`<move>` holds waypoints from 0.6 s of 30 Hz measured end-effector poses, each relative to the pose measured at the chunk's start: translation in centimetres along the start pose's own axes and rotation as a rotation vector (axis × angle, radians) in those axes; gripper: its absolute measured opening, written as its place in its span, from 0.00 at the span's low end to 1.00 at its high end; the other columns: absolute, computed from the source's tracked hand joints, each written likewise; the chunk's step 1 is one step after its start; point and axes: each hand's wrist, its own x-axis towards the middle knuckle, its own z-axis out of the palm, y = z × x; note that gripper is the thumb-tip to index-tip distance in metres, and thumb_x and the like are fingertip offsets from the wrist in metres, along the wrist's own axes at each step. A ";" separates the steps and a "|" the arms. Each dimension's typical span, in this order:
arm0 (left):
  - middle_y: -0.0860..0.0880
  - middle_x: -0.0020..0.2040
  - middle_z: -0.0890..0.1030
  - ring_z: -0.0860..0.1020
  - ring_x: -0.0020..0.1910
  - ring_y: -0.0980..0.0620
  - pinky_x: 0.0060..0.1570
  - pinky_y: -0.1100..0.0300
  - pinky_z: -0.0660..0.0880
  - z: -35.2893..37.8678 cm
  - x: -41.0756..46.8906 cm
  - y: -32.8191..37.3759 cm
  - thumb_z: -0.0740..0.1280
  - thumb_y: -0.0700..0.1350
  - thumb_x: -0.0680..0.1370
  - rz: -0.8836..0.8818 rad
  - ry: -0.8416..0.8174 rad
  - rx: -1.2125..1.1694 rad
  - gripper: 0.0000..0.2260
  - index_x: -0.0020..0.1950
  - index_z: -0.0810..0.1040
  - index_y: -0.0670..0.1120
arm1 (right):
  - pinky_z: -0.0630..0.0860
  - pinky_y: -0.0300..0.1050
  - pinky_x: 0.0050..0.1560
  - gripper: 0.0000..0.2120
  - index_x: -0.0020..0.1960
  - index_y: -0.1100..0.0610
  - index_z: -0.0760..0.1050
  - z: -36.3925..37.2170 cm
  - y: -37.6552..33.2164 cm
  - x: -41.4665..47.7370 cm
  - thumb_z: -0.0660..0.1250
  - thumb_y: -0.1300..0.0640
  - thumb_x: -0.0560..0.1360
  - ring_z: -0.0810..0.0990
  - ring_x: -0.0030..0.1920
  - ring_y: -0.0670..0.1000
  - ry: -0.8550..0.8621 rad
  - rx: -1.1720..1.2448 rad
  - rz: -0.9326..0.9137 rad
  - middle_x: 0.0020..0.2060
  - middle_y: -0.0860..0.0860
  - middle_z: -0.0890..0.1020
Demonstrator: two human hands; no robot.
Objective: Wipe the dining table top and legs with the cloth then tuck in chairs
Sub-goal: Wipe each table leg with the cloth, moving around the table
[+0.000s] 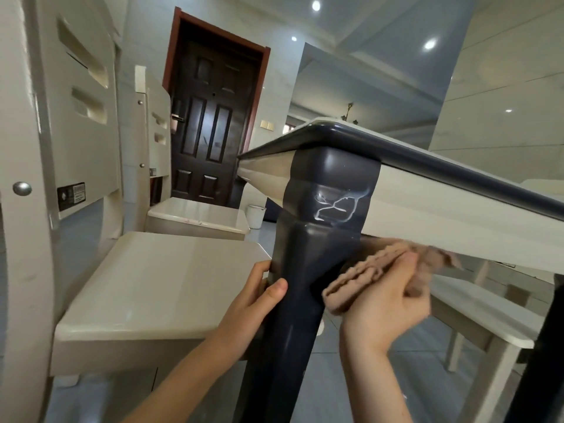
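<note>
I look up from low down at the corner of the dining table (412, 166), which has a dark rounded rim and a cream apron. Its dark grey corner leg (305, 270) runs down the middle of the view, with whitish streaks near its top. My left hand (256, 297) grips the leg's left side, thumb on the front. My right hand (387, 303) presses a folded tan cloth (366, 273) against the leg's right side, just under the apron.
A cream chair (158, 285) stands close on the left, its seat beside the leg, and a second cream chair (198, 215) stands behind it. Another chair's seat (488, 319) shows under the table at right. A dark door (210, 123) and a white bucket (254, 215) lie beyond.
</note>
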 end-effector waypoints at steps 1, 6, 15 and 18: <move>0.55 0.55 0.81 0.80 0.56 0.55 0.52 0.59 0.77 0.0 0.1 0.0 0.64 0.65 0.69 0.003 -0.003 0.004 0.21 0.59 0.70 0.60 | 0.73 0.33 0.27 0.14 0.38 0.56 0.71 0.1 -0.3 -0.2 0.59 0.58 0.82 0.78 0.25 0.39 0.011 -0.019 -0.067 0.23 0.42 0.79; 0.52 0.54 0.81 0.79 0.57 0.52 0.60 0.48 0.73 -0.2 0.1 -0.5 0.64 0.64 0.71 0.017 -0.009 0.010 0.22 0.62 0.70 0.57 | 0.79 0.41 0.49 0.10 0.53 0.62 0.78 -0.4 1.5 -3.6 0.62 0.57 0.80 0.83 0.44 0.44 -0.124 -0.183 -0.367 0.41 0.44 0.85; 0.53 0.59 0.80 0.77 0.61 0.54 0.66 0.48 0.70 -0.8 -0.3 -0.7 0.64 0.56 0.76 0.003 -0.048 0.005 0.18 0.65 0.70 0.58 | 0.48 0.53 0.78 0.24 0.75 0.61 0.59 0.8 3.7 1.0 0.55 0.53 0.82 0.53 0.78 0.54 -0.708 -0.803 -1.039 0.76 0.54 0.61; 0.58 0.57 0.80 0.77 0.60 0.58 0.67 0.49 0.69 -0.6 -0.1 -0.6 0.66 0.62 0.69 0.031 0.004 0.039 0.20 0.61 0.71 0.65 | 0.49 0.54 0.78 0.24 0.77 0.60 0.55 -4.8 6.0 0.0 0.51 0.52 0.84 0.53 0.78 0.54 -0.872 -0.867 -1.104 0.78 0.49 0.55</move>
